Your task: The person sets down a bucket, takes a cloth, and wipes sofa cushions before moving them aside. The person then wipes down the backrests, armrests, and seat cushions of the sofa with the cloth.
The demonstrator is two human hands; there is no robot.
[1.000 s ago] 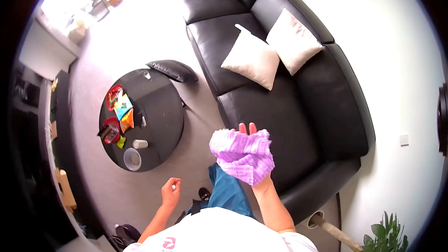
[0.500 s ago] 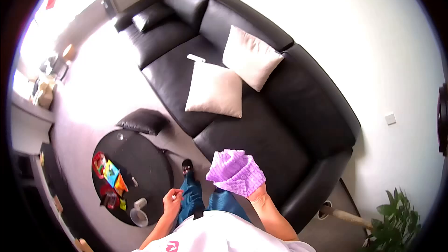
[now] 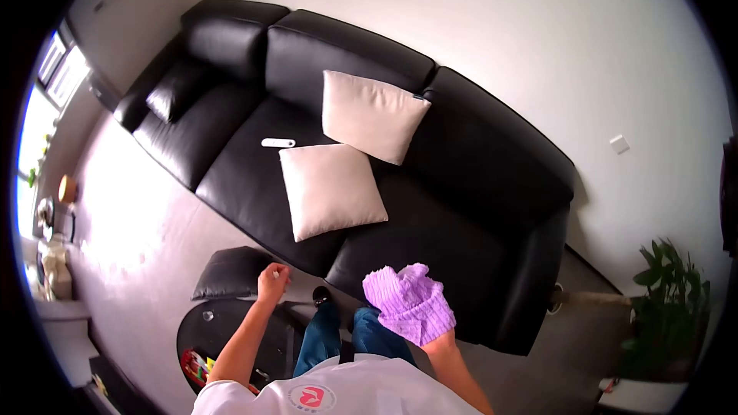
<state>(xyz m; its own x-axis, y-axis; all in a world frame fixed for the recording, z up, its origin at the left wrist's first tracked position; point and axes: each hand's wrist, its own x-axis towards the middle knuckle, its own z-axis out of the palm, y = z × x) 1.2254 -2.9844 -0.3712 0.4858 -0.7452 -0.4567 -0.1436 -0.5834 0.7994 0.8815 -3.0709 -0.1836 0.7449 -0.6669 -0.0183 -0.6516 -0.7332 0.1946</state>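
A crumpled purple cloth (image 3: 410, 303) covers most of my right hand (image 3: 440, 342), which holds it in front of the sofa's near seat. My left hand (image 3: 274, 283) is closed, with a small whitish thing at its fingertips that I cannot make out; it is over the edge of a black cushion (image 3: 227, 273) on the floor side. Two cream cushions lie on the black sofa (image 3: 254, 177): one flat on the seat (image 3: 332, 188), the other against the backrest (image 3: 373, 115). A white remote-like object (image 3: 277, 143) rests on the seat beside them.
A round black table (image 3: 223, 330) with colourful packets (image 3: 196, 365) stands at the lower left, partly behind my left arm. A leafy plant (image 3: 665, 300) is at the lower right. A small black cushion (image 3: 171, 96) lies on the sofa's far end.
The view has turned toward the sofa, which now spans the middle. My left hand has moved up and forward, past the table. The purple cloth stays in my right hand, its folds changed.
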